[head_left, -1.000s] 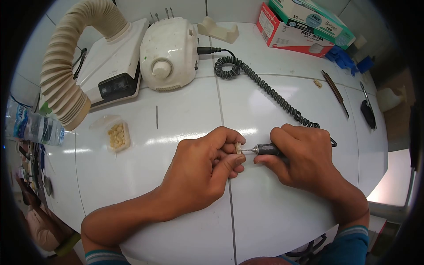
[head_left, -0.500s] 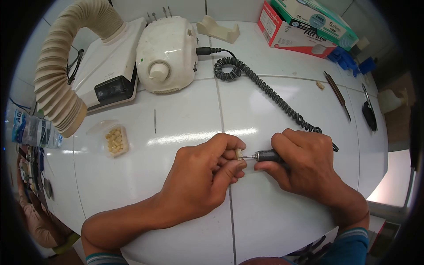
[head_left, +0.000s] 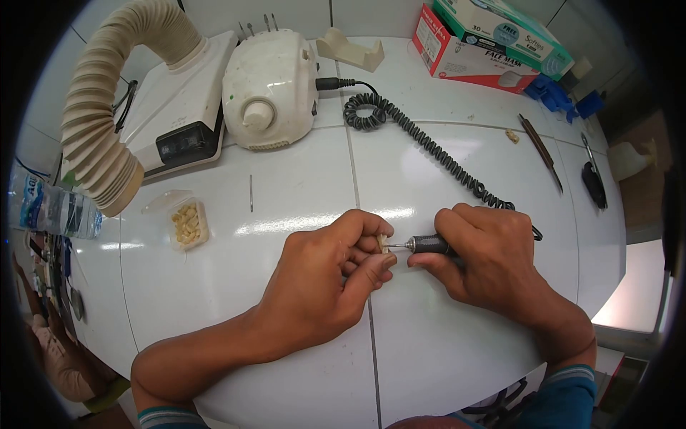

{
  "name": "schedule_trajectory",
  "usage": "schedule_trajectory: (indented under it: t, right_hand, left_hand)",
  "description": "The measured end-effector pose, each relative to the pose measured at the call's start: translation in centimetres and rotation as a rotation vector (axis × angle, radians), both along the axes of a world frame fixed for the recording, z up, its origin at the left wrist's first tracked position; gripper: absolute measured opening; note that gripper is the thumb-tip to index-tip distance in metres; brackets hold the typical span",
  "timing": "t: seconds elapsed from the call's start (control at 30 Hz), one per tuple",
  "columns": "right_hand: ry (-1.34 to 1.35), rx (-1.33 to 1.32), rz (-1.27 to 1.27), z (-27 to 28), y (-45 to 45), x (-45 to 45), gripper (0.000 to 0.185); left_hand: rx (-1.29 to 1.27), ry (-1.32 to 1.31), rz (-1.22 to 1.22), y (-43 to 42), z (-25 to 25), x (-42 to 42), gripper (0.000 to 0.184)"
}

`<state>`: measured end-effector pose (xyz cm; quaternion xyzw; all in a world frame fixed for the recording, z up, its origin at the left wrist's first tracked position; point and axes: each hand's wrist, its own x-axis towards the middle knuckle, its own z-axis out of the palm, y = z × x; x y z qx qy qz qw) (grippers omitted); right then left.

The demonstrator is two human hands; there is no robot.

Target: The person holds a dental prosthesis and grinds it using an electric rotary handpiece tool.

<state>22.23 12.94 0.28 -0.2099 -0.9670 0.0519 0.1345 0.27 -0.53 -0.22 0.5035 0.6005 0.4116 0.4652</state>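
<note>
My left hand point(head_left: 321, 286) pinches a small cream tooth-like dental piece point(head_left: 384, 244) between thumb and fingers. Wrapped round the dark handpiece of a rotary tool point(head_left: 430, 244) is my right hand point(head_left: 486, 250). The handpiece's thin metal bit points left and reaches the dental piece; whether it touches cannot be made out. A black coiled cord point(head_left: 443, 154) runs from behind my right hand to the white control unit point(head_left: 264, 93). To the left of my hands, an open clear box point(head_left: 203, 239) holds several cream tooth-like pieces point(head_left: 187, 223).
A ribbed hose point(head_left: 96, 136) arches over a white box-shaped machine point(head_left: 171, 100) at the left. A loose metal bit point(head_left: 251, 193) lies on the white table. At the right are a brown pointed tool point(head_left: 541, 151), a small cream fragment point(head_left: 512, 136) and mask boxes point(head_left: 479, 61).
My left hand has turned the dental piece slightly against the bit, and both hands sit a little further left and up in view. The grips are unchanged.
</note>
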Motion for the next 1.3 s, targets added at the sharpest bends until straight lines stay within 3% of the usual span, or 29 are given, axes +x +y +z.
schedule_trajectory:
  t: [1.3]
  right_hand:
    - [0.001,0.003,0.015,-0.12,0.12,0.06,0.052]
  left_hand:
    - [-0.011,-0.010,0.005,0.03,0.13,0.01,0.022]
